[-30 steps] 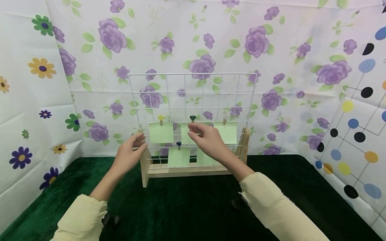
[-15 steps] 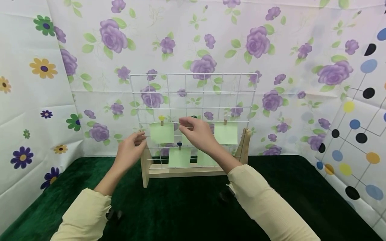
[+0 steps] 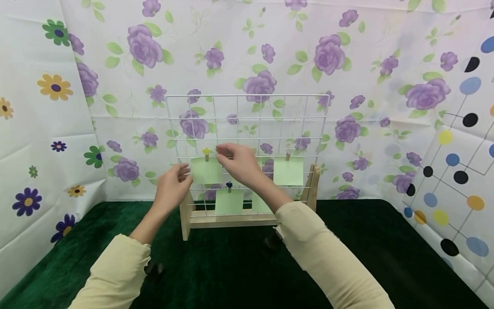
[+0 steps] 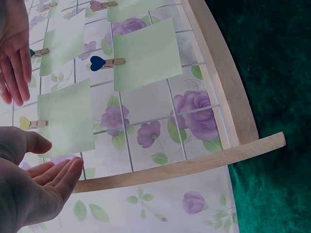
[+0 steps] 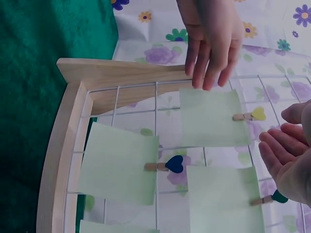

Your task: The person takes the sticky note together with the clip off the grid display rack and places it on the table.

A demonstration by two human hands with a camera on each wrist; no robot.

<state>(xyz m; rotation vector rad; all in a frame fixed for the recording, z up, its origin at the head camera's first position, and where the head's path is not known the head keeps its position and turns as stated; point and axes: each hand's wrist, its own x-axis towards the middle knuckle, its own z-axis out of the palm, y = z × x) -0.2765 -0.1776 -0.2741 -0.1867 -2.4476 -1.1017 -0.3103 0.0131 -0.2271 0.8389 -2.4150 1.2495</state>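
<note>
A white wire grid [image 3: 247, 116] stands in a wooden frame [image 3: 231, 221] and carries several pale green paper notes, each pegged with a small clothespin. Beside the upper-left note [image 3: 203, 172], my left hand [image 3: 171, 186] hovers with relaxed fingers and nothing in them. My right hand [image 3: 241, 165] is just right of the yellow heart clothespin [image 3: 206, 152], fingers loosely bent and holding nothing; it covers most of the upper-middle note. The right wrist view shows a gap between that hand and the yellow clothespin [image 5: 250, 115]. A dark blue heart clothespin [image 4: 107, 62] holds a lower note [image 4: 147, 58].
Dark green velvety cloth [image 3: 216, 270] covers the table under the frame. A white backdrop [image 3: 247, 51] with purple roses hangs behind the grid. Patterned sheets rise on both sides: coloured flowers [image 3: 55, 87] at left, coloured dots [image 3: 461, 177] at right.
My right hand has moved left and slightly up, from the upper-middle note toward the yellow heart clothespin. My left hand has shifted slightly right and up. The notes stay in place.
</note>
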